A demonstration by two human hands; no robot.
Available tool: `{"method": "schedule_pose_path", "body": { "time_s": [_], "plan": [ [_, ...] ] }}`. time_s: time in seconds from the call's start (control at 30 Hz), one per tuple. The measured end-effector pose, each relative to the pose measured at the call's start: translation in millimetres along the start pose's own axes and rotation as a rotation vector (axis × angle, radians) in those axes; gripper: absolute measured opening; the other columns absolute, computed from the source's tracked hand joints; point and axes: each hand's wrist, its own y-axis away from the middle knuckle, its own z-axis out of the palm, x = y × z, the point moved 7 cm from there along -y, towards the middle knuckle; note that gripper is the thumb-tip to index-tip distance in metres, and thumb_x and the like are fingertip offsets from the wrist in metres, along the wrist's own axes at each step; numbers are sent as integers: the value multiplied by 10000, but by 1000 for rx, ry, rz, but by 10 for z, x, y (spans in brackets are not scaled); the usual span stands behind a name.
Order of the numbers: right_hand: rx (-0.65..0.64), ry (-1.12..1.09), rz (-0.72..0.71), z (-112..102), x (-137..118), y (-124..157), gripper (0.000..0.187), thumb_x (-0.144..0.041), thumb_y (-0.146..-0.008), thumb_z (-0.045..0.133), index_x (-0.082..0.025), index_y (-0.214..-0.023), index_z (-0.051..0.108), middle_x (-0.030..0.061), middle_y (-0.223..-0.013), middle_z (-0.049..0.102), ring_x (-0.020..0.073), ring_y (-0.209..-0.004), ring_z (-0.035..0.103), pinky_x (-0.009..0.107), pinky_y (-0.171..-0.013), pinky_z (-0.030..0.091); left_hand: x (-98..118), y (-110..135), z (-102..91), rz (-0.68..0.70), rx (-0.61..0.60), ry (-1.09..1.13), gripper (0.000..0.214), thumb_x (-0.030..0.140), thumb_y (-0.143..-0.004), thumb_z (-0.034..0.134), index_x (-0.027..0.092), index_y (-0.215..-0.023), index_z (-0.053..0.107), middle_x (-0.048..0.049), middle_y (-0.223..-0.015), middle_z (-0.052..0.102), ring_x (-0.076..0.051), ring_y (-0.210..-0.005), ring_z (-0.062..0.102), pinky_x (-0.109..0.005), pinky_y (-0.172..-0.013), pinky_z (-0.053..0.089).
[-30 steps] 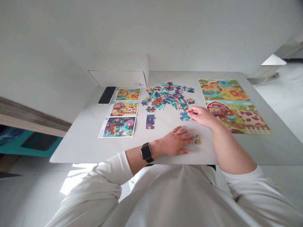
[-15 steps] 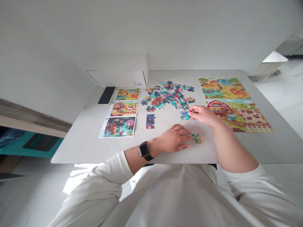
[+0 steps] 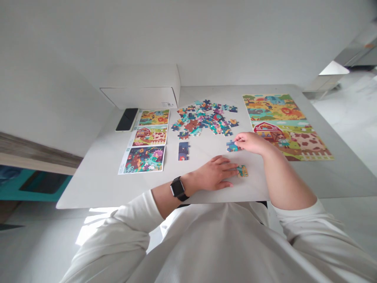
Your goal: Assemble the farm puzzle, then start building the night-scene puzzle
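My right hand [image 3: 247, 142] pinches the right side of a blue puzzle piece [image 3: 231, 146], at or just above the table, to the right of the loose pile. My left hand [image 3: 217, 173] lies flat with fingers spread, its fingertips beside a teal and yellow puzzle piece [image 3: 242, 171] near the front edge. A heap of loose puzzle pieces [image 3: 203, 120] spreads over the back middle. Two joined-looking dark blue pieces [image 3: 183, 151] with a red spot lie left of centre, just below a single brown and blue piece [image 3: 183, 135].
Two assembled puzzles, a safari scene [image 3: 273, 107] and a farm scene [image 3: 290, 139], lie at the right. On the left are a reference sheet with three pictures [image 3: 145, 159] and a phone [image 3: 127, 119]. Behind them stands a white box [image 3: 140, 96] against the wall.
The blue piece has moved slightly right and turned a little in my right hand. My left hand stays flat by the teal and yellow piece. The whole view has shifted slightly.
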Motion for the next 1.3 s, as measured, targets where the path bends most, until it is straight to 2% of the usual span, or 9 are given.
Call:
{"method": "schedule_pose_path", "body": {
  "time_s": [0.37, 0.6, 0.93, 1.3],
  "plan": [
    [4, 28, 3, 15, 20, -14, 90, -289, -934, 734, -245, -1006, 768, 44, -970, 859, 227, -879, 791, 281, -722, 532, 35, -23, 39, -19, -53, -47, 566, 595, -1109, 498, 305, -1573, 643, -57, -1679, 574, -341, -1521, 511, -550, -1322, 330],
    [32, 74, -49, 35, 1, -40, 201, -341, -848, 823, -243, -1013, 767, 25, -918, 836, 215, -814, 760, 294, -718, 515, 25, -2, 22, -14, -38, -60, 570, 594, -1114, 488, 269, -1546, 669, -69, -1666, 587, -336, -1493, 531, -538, -1320, 333],
    [28, 114, -38, 57, -76, 22, 176, -313, -887, 800, -248, -1032, 726, 0, -905, 820, 190, -798, 723, 282, -697, 455, 42, 48, -35, -7, -1, -35, 551, 579, -1107, 518, 281, -1545, 671, -87, -1650, 600, -339, -1483, 540, -566, -1341, 308],
    [43, 184, -15, 0, -231, 129, 219, -305, -902, 818, -254, -1100, 739, 7, -943, 821, 193, -841, 727, 275, -718, 449, -10, 51, -20, -35, -49, 33, 540, 560, -1107, 530, 290, -1557, 657, -90, -1664, 584, -352, -1507, 524, -613, -1343, 293]
  ]
}}
